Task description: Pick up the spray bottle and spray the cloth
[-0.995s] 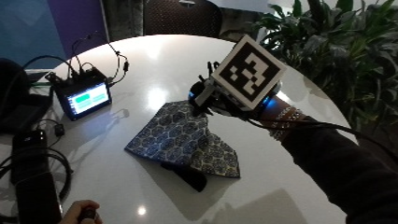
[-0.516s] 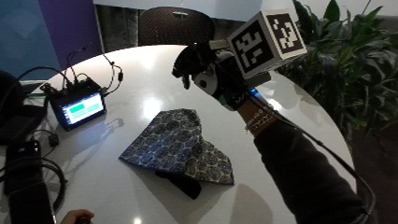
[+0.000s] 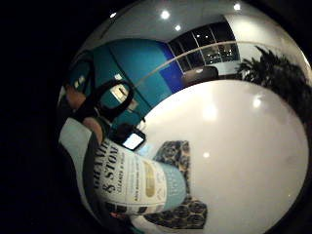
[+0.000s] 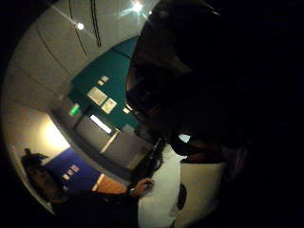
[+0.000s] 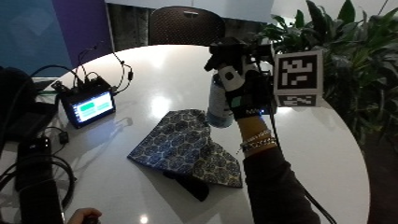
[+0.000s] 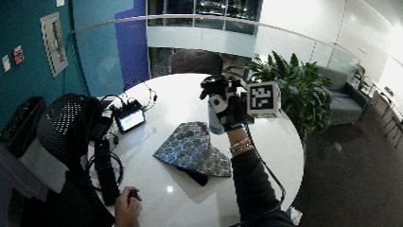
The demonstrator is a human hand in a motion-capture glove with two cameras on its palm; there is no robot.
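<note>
Two palm views, two outside views

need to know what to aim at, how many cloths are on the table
1. A blue patterned cloth lies folded on the white table, below the spray bottle held up by the gloved right hand. A dark thing sticks out from under its near edge; I cannot tell what.

Spray bottle (image 3: 141, 183) label, close against the palm: "& STONE" and "CLEANER" legible; word above partly cut off; smaller print unreadable.

Glossy white table (image 5: 187, 70); patterned cloth (image 5: 187, 147), probably matt.
</note>
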